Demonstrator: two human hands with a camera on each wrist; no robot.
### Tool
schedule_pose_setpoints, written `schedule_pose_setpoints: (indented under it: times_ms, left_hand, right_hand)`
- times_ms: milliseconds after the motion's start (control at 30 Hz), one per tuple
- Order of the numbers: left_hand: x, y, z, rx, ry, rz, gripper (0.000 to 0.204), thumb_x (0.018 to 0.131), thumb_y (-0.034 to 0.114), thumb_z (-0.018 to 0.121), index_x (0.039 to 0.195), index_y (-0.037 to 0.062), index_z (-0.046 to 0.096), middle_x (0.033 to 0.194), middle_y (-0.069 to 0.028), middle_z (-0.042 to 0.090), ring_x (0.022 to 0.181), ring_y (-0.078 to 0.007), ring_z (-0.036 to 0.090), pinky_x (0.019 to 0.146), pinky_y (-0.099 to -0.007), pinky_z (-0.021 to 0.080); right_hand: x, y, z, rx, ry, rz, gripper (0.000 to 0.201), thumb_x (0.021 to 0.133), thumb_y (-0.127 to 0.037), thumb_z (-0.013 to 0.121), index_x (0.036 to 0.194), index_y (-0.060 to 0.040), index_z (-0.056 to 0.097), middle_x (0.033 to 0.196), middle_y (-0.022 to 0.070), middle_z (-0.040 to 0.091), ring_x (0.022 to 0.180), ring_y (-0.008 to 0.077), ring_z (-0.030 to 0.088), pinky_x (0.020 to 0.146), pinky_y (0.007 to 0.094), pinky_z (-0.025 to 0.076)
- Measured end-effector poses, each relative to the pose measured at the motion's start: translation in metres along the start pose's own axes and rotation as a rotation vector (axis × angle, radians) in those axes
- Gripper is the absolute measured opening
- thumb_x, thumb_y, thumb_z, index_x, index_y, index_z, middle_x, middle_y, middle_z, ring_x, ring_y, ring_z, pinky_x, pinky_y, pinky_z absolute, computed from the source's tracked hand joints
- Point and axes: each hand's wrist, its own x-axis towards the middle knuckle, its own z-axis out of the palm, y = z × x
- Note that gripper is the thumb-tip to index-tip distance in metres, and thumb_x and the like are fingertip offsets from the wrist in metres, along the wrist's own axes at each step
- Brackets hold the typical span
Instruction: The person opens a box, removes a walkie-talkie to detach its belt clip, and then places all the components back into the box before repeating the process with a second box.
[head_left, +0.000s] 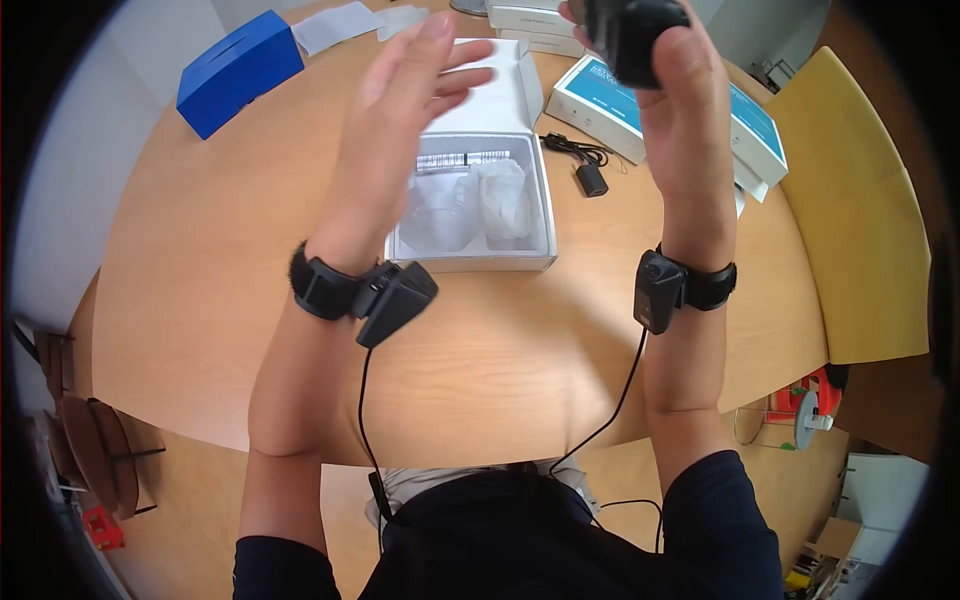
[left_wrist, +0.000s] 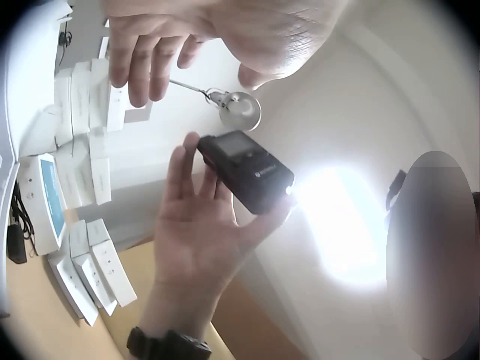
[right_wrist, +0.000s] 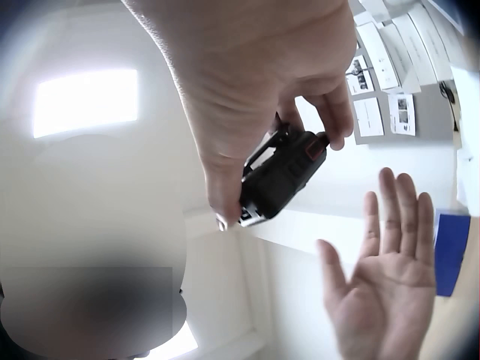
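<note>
High over the far right of the table, my right hand (head_left: 690,130) holds a small black device (left_wrist: 255,169) between thumb and fingertips. The device has a little screen on one face, and the right wrist view shows a clip on its back (right_wrist: 285,176). My left hand (head_left: 385,130) is raised with its fingers spread, holding nothing; its palm (right_wrist: 386,289) faces the device side. Beneath the left hand lies an opened white box (head_left: 480,264) with its lid back. Inside it are clear plastic wrapping (head_left: 505,200) and a strip with printed labels (head_left: 462,160).
A black charger plug (head_left: 592,180) with coiled cable lies right of the box. Blue-and-white boxes (head_left: 600,105) stand behind it. At the back left is a blue box (head_left: 240,75) near white papers (head_left: 338,27). A yellow panel (head_left: 860,210) borders the right side.
</note>
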Motion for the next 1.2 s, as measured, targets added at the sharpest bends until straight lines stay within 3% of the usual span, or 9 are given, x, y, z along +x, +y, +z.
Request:
schedule_pose_setpoints:
  times_ms: [67, 267, 433, 533, 667, 800, 900, 1133, 1200]
  left_hand:
    - [0.007, -0.019, -0.023, 0.143, 0.073, 0.052, 0.062, 0.113, 0.046, 0.053, 0.15, -0.0025, 0.056, 0.141, -0.0199, 0.069, 0.133, -0.0273, 0.064, 0.118, -0.0404, 0.045]
    - [-0.009, -0.095, -0.103, 0.497, 0.096, -0.038, 0.051, 0.107, 0.038, 0.068, 0.144, 0.0033, 0.065, 0.141, -0.0175, 0.068, 0.138, -0.027, 0.059, 0.118, -0.0406, 0.043]
    - [-0.031, -0.125, -0.123, 0.635, -0.031, -0.13, 0.052, 0.108, 0.035, 0.068, 0.15, 0.0046, 0.06, 0.153, -0.0172, 0.056, 0.144, -0.0241, 0.052, 0.12, -0.0391, 0.041]
    - [-0.037, -0.128, -0.117, 0.557, -0.112, -0.136, 0.053, 0.109, 0.031, 0.065, 0.155, 0.0056, 0.055, 0.157, -0.0186, 0.052, 0.147, -0.0266, 0.05, 0.122, -0.0394, 0.039]
    - [-0.038, -0.135, -0.112, 0.54, -0.179, -0.131, 0.052, 0.112, 0.022, 0.057, 0.16, 0.0065, 0.048, 0.161, -0.0189, 0.049, 0.152, -0.0292, 0.043, 0.126, -0.0389, 0.033]
    - [-0.037, -0.139, -0.113, 0.541, -0.194, -0.123, 0.052, 0.111, 0.017, 0.052, 0.162, 0.0061, 0.046, 0.166, -0.0176, 0.045, 0.156, -0.0285, 0.038, 0.128, -0.0386, 0.03]
    - [-0.039, -0.134, -0.115, 0.499, -0.167, -0.139, 0.051, 0.111, 0.016, 0.052, 0.161, 0.0056, 0.048, 0.165, -0.0168, 0.047, 0.153, -0.0269, 0.042, 0.126, -0.0373, 0.032]
    - [-0.04, -0.147, -0.135, 0.369, -0.117, -0.123, 0.046, 0.109, 0.013, 0.054, 0.154, 0.0029, 0.055, 0.155, -0.0117, 0.057, 0.143, -0.0207, 0.05, 0.121, -0.0329, 0.037]
    - [-0.041, -0.15, -0.138, 0.369, -0.097, -0.092, 0.045, 0.109, 0.012, 0.055, 0.153, 0.0025, 0.055, 0.153, -0.0113, 0.057, 0.142, -0.0198, 0.051, 0.12, -0.0324, 0.038]
  right_hand:
    - [0.002, -0.018, 0.006, 0.035, 0.141, 0.072, 0.107, 0.083, -0.057, 0.088, 0.155, 0.01, 0.045, 0.143, 0.0171, 0.062, 0.13, 0.0223, 0.063, 0.111, 0.0339, 0.049]
    - [0.004, -0.031, 0.004, -0.018, 0.118, 0.077, 0.117, 0.087, -0.077, 0.076, 0.156, 0.0122, 0.043, 0.141, 0.019, 0.063, 0.128, 0.0225, 0.064, 0.111, 0.0339, 0.049]
    - [-0.014, 0.001, -0.026, -0.054, -0.08, 0.192, 0.089, 0.088, -0.035, 0.088, 0.16, -0.0016, 0.047, 0.142, 0.0147, 0.065, 0.126, 0.0236, 0.066, 0.11, 0.0361, 0.051]
    - [-0.032, 0.027, -0.037, -0.324, -0.113, 0.265, 0.091, 0.082, -0.044, 0.093, 0.155, -0.0053, 0.054, 0.142, 0.0187, 0.065, 0.122, 0.0312, 0.069, 0.107, 0.0442, 0.054]
    - [-0.062, 0.048, -0.066, -0.703, -0.283, 0.315, 0.098, 0.076, -0.04, 0.097, 0.156, -0.0054, 0.052, 0.147, 0.0159, 0.063, 0.138, 0.0316, 0.061, 0.118, 0.0472, 0.046]
    - [-0.087, 0.056, -0.079, -0.787, -0.382, 0.433, 0.103, 0.073, -0.038, 0.098, 0.158, -0.0062, 0.049, 0.152, 0.0166, 0.06, 0.143, 0.033, 0.057, 0.122, 0.0429, 0.044]
    - [-0.097, 0.067, -0.082, -0.833, -0.433, 0.389, 0.102, 0.073, -0.036, 0.098, 0.158, -0.0071, 0.05, 0.152, 0.0169, 0.06, 0.141, 0.0331, 0.058, 0.119, 0.0409, 0.046]
    - [-0.095, 0.066, -0.045, -0.754, -0.564, 0.531, 0.099, 0.076, -0.037, 0.097, 0.16, -0.0125, 0.05, 0.155, 0.0093, 0.06, 0.142, 0.0279, 0.057, 0.117, 0.0413, 0.046]
    - [-0.094, 0.073, -0.039, -0.764, -0.593, 0.469, 0.1, 0.075, -0.041, 0.095, 0.159, -0.0111, 0.049, 0.156, 0.0108, 0.06, 0.143, 0.03, 0.057, 0.118, 0.0424, 0.046]
